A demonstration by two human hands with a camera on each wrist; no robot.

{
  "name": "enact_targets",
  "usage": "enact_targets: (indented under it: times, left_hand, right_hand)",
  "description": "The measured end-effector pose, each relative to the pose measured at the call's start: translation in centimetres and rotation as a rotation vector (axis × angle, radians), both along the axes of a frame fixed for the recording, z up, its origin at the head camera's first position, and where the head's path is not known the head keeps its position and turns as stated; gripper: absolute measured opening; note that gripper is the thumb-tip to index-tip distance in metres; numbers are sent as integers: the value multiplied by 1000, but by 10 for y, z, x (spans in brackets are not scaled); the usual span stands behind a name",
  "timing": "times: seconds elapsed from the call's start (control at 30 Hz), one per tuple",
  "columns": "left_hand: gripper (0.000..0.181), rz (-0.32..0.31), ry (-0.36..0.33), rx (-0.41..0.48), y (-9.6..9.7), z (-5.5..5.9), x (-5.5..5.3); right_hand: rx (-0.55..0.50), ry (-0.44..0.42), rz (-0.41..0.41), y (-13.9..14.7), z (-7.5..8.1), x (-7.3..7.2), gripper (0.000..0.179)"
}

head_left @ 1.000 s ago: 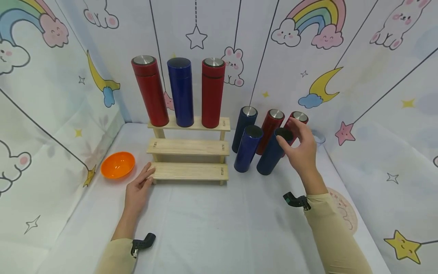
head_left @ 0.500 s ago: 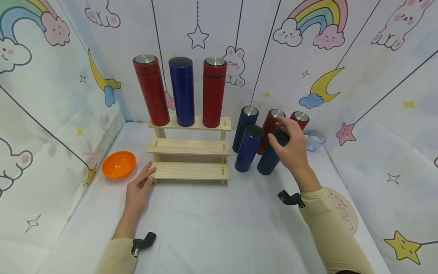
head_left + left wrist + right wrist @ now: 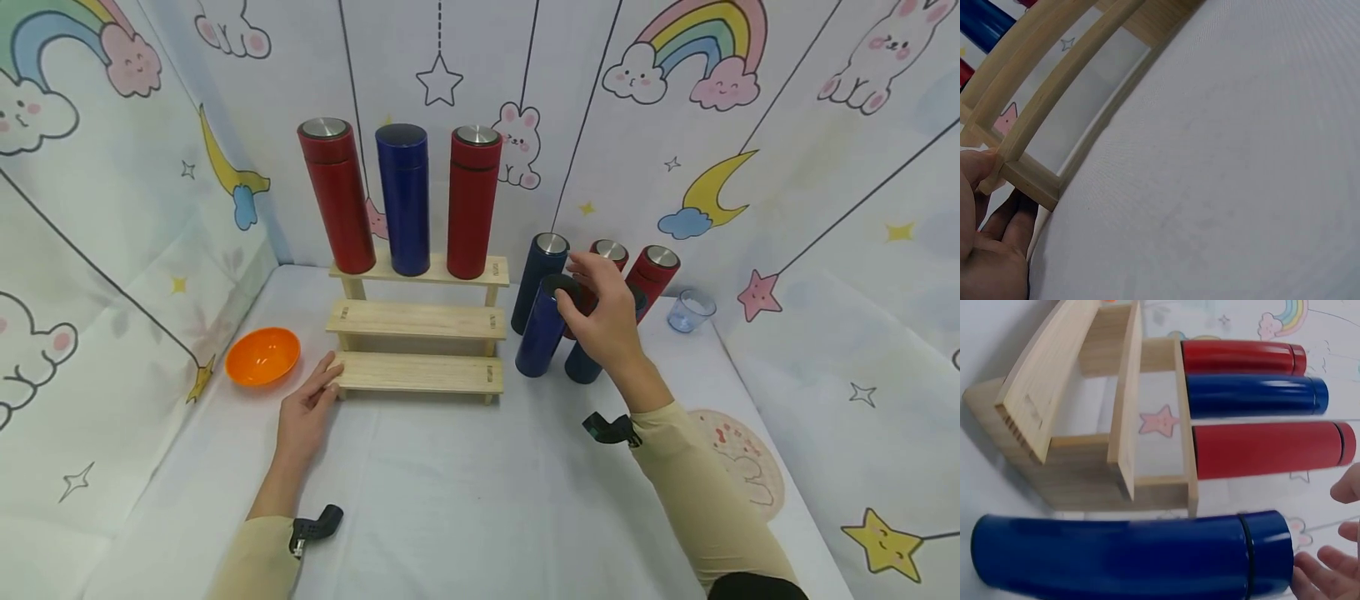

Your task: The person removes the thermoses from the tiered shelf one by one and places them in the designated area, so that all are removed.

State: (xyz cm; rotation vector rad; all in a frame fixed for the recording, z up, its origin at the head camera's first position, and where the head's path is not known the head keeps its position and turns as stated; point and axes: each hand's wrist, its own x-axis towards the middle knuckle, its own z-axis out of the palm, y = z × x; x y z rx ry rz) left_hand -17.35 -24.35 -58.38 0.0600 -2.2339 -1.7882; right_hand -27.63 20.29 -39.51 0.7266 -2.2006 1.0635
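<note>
My left hand point(image 3: 306, 417) holds the left end of the lowest step of a three-tier wooden rack point(image 3: 417, 372). In the left wrist view, its thumb point(image 3: 977, 164) lies against the rack's end and other fingers reach below. My right hand point(image 3: 603, 312) is spread at the top of a blue thermos flask point(image 3: 538, 337), thumb and fingers apart around its lid. The right wrist view shows the fingertips point(image 3: 1310, 570) just beside that flask's cap point(image 3: 1272, 553). Two red flasks point(image 3: 337, 204) point(image 3: 474, 208) flank a blue flask point(image 3: 405, 204) upright on the top tier.
Behind and beside the right hand stand a dark blue flask point(image 3: 542, 275), another dark blue flask point(image 3: 581, 365) and two red ones, one clearly visible red flask point(image 3: 652, 275). A clear cup point(image 3: 690, 312) is further right. An orange bowl point(image 3: 262, 357) sits left of the rack.
My right hand has moved left, from over the right-hand dark blue flask to the blue flask nearer the rack. The left hand stays on the rack; the flasks have not moved.
</note>
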Motion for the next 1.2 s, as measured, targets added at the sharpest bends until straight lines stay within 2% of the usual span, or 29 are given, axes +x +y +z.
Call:
enact_targets:
  times: [0.17,0.33,0.67,0.9,1.07,1.2]
  left_hand:
    - [36,-5,5,7,0,1,0]
    - [37,-8,3,11,1,1,0]
    - [37,10,-15,5,2,2,0]
    - [37,-7,-23,17,2,2,1]
    - [38,11,-32,8,1,3,2]
    - [38,2,-26,19,0,1,1]
  right_hand:
    - [-2,7,39,-11,3,-5,52]
    - [-50,-18,81,-20,8,-12,50]
    - [-94,-139,134,-42,30,-30,51]
    - [-105,-246,150,-55,41,-43,52]
    - [-129,-304,178,-67,48,-53,55]
    - [-139,-345,182,-77,54,-62,60]
